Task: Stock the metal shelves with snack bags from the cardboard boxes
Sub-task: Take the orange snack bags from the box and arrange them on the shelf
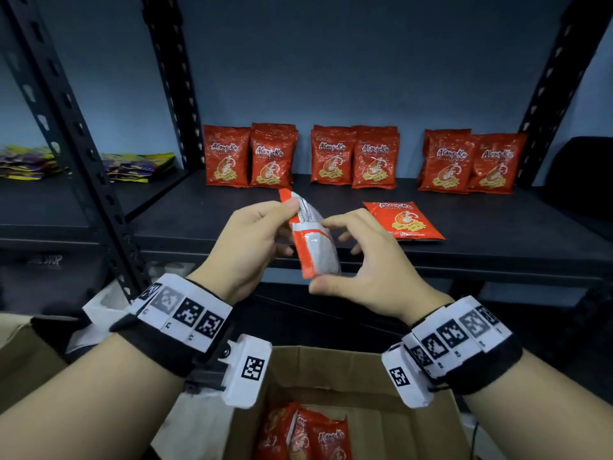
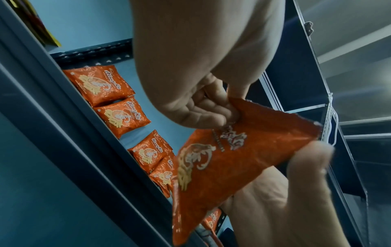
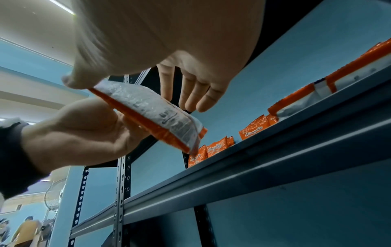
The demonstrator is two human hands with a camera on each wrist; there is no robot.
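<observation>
So in the head view, mid-frame, the left hand [image 1: 247,240] has an orange snack bag [image 1: 315,242] pinched near its top edge, thumb on the white back panel and fingers curled behind, so that grip is closed on the bag. The bag hangs tilted, back side facing the camera, its lower end coming down toward the right hand [image 1: 368,260]. The right thumb sits right at the bag's bottom corner, but the right fingers are spread and loosely extended beside it rather than wrapped round it, so that grip looks open. Behind the hands, the metal shelf [image 1: 199,224] carries standing bags [image 1: 365,157] lined up at the back, plus one flat bag [image 1: 403,220] lying just right of the hands. At the bottom of the frame is the cardboard box [image 1: 381,426] with more bags inside.
</observation>
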